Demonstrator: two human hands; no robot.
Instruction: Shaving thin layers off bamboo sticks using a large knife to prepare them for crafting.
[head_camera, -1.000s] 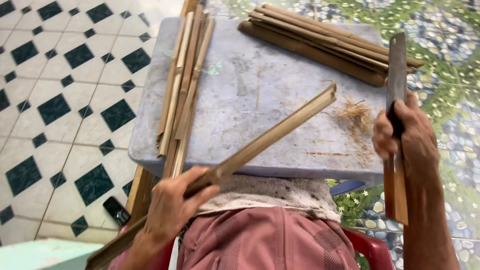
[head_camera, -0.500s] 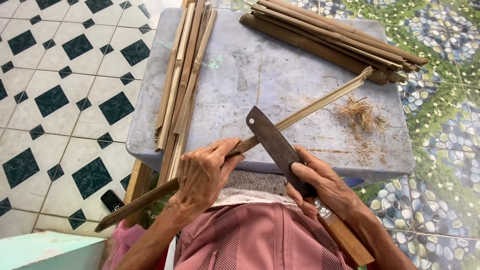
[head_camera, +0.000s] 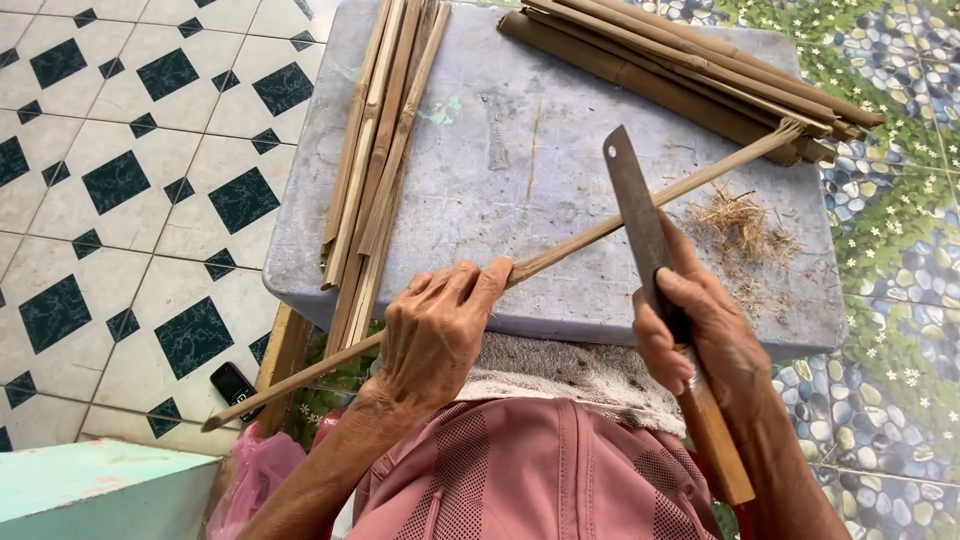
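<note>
I see a dull, dark metal knife blade (head_camera: 640, 225) on a smooth brown wooden handle (head_camera: 715, 440). The bamboo strip (head_camera: 600, 232) looks dry, matt and fibrous, like the split strips (head_camera: 375, 160) and darker poles (head_camera: 690, 75). The tabletop (head_camera: 520, 150) is scuffed, matt grey plastic. The floor tiles (head_camera: 130, 200) are glossy. The towel (head_camera: 570, 375) is rough grey cloth.

A grey worktop (head_camera: 480, 190) carries a bundle of pale bamboo slats (head_camera: 378, 150) at its left and darker bamboo strips (head_camera: 690, 70) at its far right, with loose shavings (head_camera: 740, 220) near them. A black phone (head_camera: 232, 385) lies on the tiled floor (head_camera: 120, 200) beside a pink bag (head_camera: 255, 475).
</note>
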